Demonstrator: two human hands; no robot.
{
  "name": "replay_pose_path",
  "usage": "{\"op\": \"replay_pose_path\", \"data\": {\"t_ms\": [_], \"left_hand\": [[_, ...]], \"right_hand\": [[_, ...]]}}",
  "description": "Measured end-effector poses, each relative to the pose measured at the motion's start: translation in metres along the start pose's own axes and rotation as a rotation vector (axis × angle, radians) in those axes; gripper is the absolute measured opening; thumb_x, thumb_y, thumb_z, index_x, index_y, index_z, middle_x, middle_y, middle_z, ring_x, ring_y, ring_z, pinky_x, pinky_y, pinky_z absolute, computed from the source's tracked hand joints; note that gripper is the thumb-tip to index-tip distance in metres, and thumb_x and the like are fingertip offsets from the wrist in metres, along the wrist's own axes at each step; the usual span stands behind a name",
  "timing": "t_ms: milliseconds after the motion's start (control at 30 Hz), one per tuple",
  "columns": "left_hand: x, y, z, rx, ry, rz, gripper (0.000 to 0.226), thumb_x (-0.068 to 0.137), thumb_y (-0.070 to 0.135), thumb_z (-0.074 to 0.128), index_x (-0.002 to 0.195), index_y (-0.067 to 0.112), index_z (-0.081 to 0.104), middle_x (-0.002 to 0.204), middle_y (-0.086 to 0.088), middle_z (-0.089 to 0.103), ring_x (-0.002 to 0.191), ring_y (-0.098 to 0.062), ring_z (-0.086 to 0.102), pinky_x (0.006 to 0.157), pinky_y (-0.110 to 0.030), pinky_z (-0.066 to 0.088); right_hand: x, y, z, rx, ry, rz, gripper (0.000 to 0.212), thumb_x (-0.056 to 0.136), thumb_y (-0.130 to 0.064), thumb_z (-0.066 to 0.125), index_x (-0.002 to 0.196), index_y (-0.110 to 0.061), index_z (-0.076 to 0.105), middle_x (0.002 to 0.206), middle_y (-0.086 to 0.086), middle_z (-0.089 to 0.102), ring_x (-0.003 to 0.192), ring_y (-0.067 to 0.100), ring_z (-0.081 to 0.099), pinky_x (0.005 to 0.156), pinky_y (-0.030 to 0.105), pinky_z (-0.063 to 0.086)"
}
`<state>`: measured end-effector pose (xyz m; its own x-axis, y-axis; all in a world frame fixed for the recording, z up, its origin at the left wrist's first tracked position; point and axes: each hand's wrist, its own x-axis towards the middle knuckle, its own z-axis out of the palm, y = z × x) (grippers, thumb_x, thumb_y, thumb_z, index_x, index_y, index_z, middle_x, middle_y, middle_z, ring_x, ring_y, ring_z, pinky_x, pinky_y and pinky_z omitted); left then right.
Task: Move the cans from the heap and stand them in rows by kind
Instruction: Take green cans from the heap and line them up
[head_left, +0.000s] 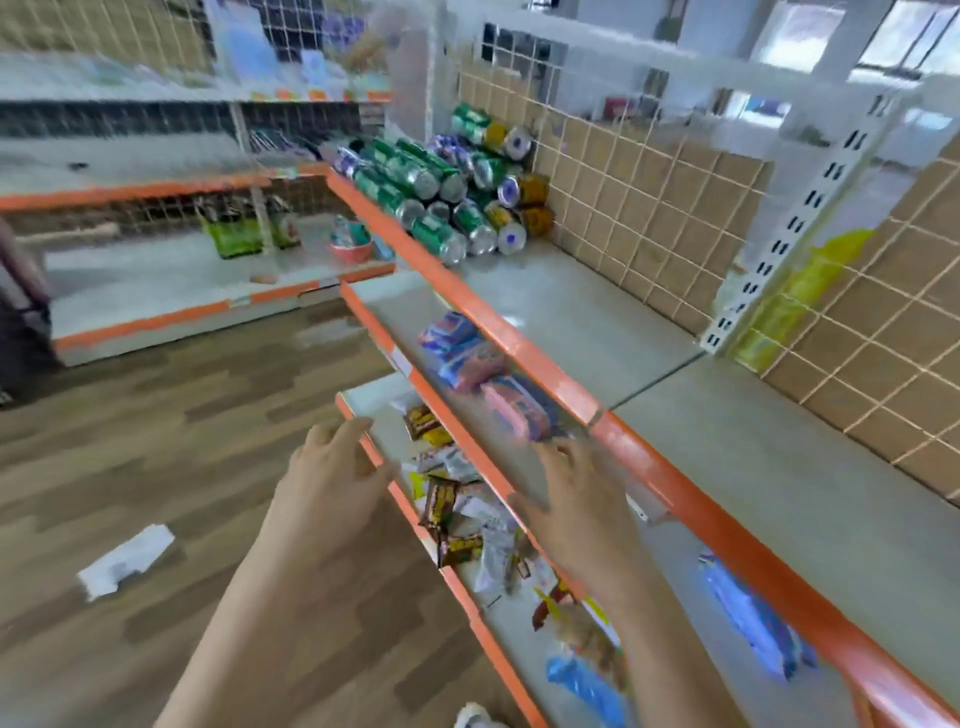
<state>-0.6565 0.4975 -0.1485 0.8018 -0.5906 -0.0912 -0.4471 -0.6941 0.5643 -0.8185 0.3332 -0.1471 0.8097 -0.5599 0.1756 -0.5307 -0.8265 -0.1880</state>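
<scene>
1. Heap (452, 192): cans lie on their sides, stacked at the far end of the top shelf (571, 312), against the mesh (623, 171) at the back. None is standing yet.
2. Kinds: green cans (436, 236) are the most and sit toward the front edge. Blue-white cans (511, 239) and gold cans (535, 221) sit nearer the mesh. Frame is blurry, so labels are unreadable.
3. Left hand (332, 483): fingers spread and relaxed, holds nothing, out over the floor by the lowest shelf edge.
4. Right hand (582, 499): also spread, nothing in it, above the packets (457, 519) on the lower shelves. Both hands are well apart from the heap.
5. Handling (judgement): the cans look rigid, smooth and round, so probably slippery and quick to roll. Whether they are full or empty can't be told, so weight is unknown.
6. Grip advice: wrap the fingers round mid-body, not the ends. Take top or outer cans first, since pulling a low one likely sets the pile rolling toward the orange lip.
7. Bare shelf beside the heap looks like room for rows.
</scene>
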Motion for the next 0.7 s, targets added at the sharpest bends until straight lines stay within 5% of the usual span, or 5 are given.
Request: {"op": "replay_pose_path", "data": {"t_ms": [100,267,367,700], "left_hand": [[0.012,-0.014,-0.011,-0.096,0.071,-0.085,0.053,0.084,0.046,0.058,0.133,0.032,0.044,0.128,-0.003,0.045,0.115,-0.029,0.049,0.096,-0.043,0.042],[0.066,-0.042,-0.019,-0.09,0.04,-0.181,0.046,0.088,0.04,0.057,0.129,0.023,0.046,0.12,-0.005,0.045,0.119,-0.031,0.045,0.092,-0.038,0.041],[0.114,-0.046,-0.032,-0.083,0.075,-0.185,0.051,0.09,0.04,0.054,0.135,0.022,0.042,0.134,-0.006,0.04,0.122,-0.028,0.043,0.093,-0.035,0.039],[0.256,-0.055,-0.068,-0.052,0.137,-0.108,0.056,0.091,0.042,0.051,0.142,0.024,0.035,0.145,0.001,0.031,0.128,-0.02,0.039,0.094,-0.03,0.036]], "right_hand": [[0.03,-0.017,0.006,0.034,-0.098,-0.042,0.047,0.086,-0.043,0.06,0.124,-0.017,0.05,0.124,0.004,0.05,0.117,0.027,0.048,0.095,0.037,0.037],[0.097,-0.038,0.033,0.072,-0.141,-0.094,0.049,0.091,-0.048,0.049,0.131,-0.021,0.04,0.136,0.002,0.042,0.128,0.023,0.036,0.101,0.033,0.031],[0.15,-0.045,0.049,0.094,-0.116,-0.121,0.056,0.091,-0.048,0.049,0.138,-0.024,0.034,0.136,0.001,0.041,0.127,0.023,0.036,0.101,0.033,0.029],[0.313,-0.066,0.08,0.201,-0.085,-0.128,0.053,0.081,-0.049,0.054,0.123,-0.017,0.054,0.127,0.01,0.052,0.117,0.031,0.047,0.096,0.041,0.037]]}}
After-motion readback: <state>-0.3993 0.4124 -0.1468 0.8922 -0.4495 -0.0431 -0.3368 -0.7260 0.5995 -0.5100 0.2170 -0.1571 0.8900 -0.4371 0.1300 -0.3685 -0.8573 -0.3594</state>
